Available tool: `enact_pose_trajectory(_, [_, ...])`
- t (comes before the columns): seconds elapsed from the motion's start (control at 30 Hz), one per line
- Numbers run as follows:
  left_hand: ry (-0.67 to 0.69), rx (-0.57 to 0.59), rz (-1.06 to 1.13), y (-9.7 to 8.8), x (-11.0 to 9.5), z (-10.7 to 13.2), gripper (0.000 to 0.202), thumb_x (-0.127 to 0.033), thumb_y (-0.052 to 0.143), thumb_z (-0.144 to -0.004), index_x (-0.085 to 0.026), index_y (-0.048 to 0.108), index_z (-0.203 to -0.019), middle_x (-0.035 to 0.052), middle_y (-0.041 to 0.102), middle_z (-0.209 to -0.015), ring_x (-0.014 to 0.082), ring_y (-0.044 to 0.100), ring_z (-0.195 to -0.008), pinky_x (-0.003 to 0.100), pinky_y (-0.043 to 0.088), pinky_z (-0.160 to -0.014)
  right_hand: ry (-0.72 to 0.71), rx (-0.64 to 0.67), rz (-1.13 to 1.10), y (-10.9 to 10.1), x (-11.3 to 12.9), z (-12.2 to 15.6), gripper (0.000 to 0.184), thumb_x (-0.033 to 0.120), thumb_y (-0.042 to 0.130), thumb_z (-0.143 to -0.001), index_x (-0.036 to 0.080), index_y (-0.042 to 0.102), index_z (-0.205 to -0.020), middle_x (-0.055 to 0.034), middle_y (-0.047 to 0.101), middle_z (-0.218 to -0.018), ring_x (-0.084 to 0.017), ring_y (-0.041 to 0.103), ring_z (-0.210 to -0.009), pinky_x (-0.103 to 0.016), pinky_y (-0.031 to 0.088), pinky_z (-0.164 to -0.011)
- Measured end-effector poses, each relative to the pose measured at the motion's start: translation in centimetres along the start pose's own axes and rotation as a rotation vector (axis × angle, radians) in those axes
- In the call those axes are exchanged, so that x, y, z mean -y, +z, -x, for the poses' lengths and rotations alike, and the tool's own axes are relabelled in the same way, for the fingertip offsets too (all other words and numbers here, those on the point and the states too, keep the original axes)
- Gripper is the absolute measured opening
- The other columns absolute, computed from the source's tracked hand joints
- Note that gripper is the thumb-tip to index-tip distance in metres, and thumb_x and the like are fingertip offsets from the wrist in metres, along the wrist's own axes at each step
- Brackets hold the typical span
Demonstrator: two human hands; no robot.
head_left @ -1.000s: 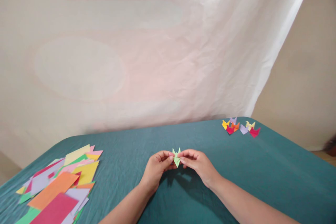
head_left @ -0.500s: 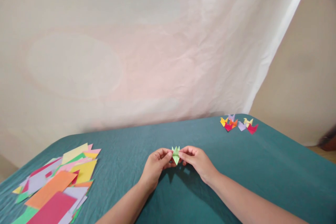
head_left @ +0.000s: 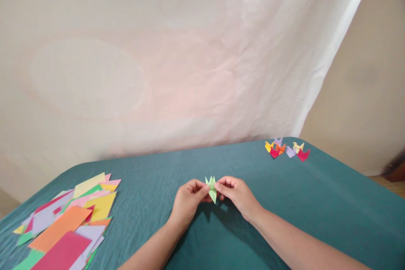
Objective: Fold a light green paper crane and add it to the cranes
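Observation:
A small light-green folded paper piece [head_left: 212, 190] is held between my two hands above the table. It has pointed tips at the top and one longer point hanging down. My left hand [head_left: 190, 198] pinches its left edge between thumb and fingers. From the other side, my right hand [head_left: 236, 194] grips the right edge, thumb in front. The fingers behind the paper are partly hidden.
Loose coloured paper sheets [head_left: 72, 219] lie heaped on the table's left side. Several small folded paper birds [head_left: 280, 149] in yellow, orange, red and purple stand near the far right edge. A dark green cloth [head_left: 152, 190] covers the table, and a pale sheet [head_left: 190, 59] hangs behind it.
The green folded paper has tilted slightly, its lower point now reaching further down and a little right. Both hands keep their pinch in nearly the same place.

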State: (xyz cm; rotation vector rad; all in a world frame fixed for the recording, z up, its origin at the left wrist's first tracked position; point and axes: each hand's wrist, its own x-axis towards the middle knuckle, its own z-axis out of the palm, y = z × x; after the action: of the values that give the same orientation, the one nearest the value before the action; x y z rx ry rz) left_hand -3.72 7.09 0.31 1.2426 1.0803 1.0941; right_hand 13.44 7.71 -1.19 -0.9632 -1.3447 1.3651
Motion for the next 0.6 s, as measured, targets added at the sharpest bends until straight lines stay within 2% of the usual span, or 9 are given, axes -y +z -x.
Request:
enact_pose_trajectory(0.27, [-0.001,-0.045,-0.040,0.18,0.05,-0.09,0.028,-0.039,0.072,-0.069,-0.015,0.059,-0.067,0.0021,0.066,-0.061,0.0149,0.062,-0.057,0.027,0.052,-0.061,0.013,-0.013,0.014,0.22,0.07,0.14,0.030,0.045,0.068,-0.075,0.015,0.064,-0.074,0.0013,0.062,-0.061,-0.011,0.053,-0.056,-0.022,0.040,-0.055])
enact_pose_trajectory(0.6, [0.082,-0.077,-0.219,-0.05,0.37,0.05,0.023,-0.034,0.066,-0.077,-0.016,0.057,-0.067,0.0011,0.066,-0.058,0.0146,0.061,-0.055,0.023,0.048,-0.057,0.018,-0.034,0.053,0.65,0.70,0.23,0.026,0.040,0.067,-0.075,0.016,0.059,-0.070,0.0021,0.059,-0.060,-0.011,0.051,-0.055,-0.022,0.038,-0.054])
